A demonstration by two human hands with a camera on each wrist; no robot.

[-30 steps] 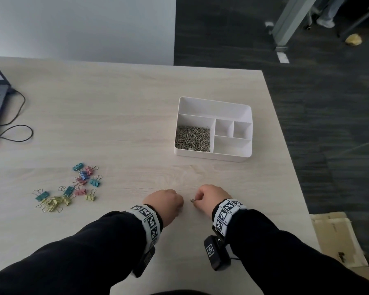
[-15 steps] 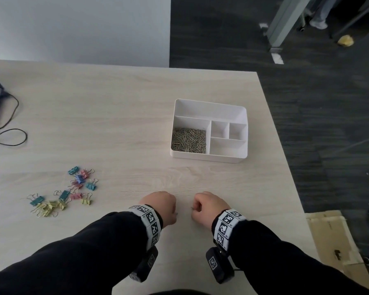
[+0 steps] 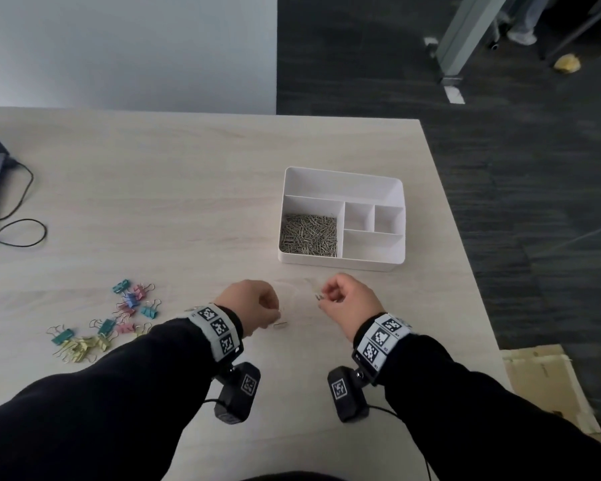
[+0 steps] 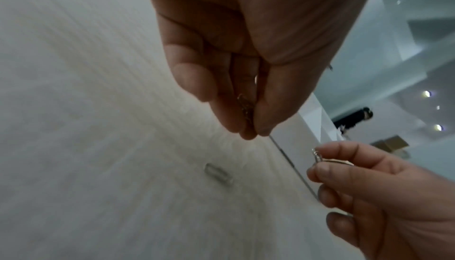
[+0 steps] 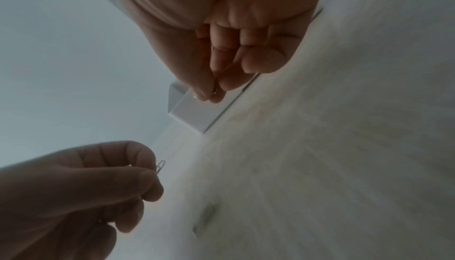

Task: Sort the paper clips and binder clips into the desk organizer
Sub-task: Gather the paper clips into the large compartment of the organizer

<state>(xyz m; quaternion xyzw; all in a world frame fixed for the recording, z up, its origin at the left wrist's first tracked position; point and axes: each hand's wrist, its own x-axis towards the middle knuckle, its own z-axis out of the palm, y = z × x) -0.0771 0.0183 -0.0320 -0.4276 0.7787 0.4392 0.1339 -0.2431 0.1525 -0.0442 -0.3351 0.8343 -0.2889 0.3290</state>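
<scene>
Both hands pinch paper clips: left hand (image 3: 254, 303), right hand (image 3: 347, 300). Best carry them over the organizer's (image 3: 340, 262) lower-left compartment, then part fingers low.

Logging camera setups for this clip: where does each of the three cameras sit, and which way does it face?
Head: on the head, looking forward and down at the table, white organizer and binder clips; both sleeved forearms and both hands show.
Left wrist: under the left wrist, looking along the left hand, which pinches paper clips.
Right wrist: under the right wrist, looking along the right hand.
Shared: each wrist view shows the other hand and a loose paper clip on the table.
</scene>
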